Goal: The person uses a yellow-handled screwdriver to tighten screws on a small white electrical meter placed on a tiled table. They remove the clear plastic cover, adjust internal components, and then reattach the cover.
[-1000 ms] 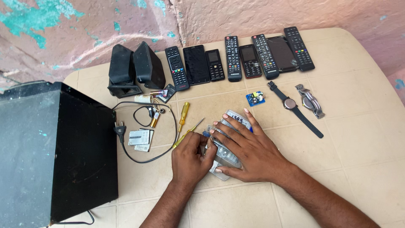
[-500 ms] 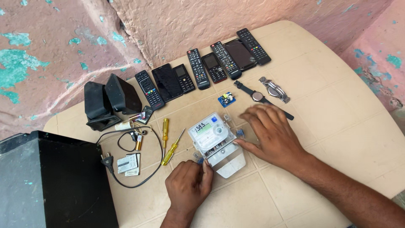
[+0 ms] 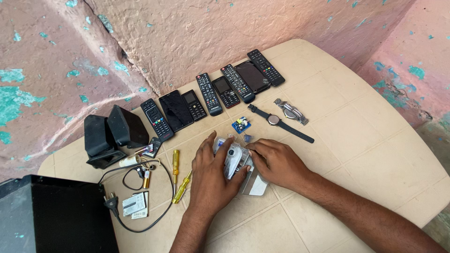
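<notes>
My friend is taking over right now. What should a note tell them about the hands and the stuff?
Left hand: laid over the clear-cased meter, gripping it.
Right hand: holding the meter's right side.
The meter lies on the tiled table, partly hidden by both hands.
Two yellow screwdrivers lie untouched left of the hands; a small blue circuit board sits just behind.
Whether the case is open cannot be seen.

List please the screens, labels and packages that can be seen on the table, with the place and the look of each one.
Two touchscreen phones: in the row by the wall, flat black rectangles, screens dark.
Two keypad phones: same row, small dark screens.
White paper labels: left, inside the black cable loop, small rectangles.
Clear-cased device: centre, between the left hand and right hand.
</notes>
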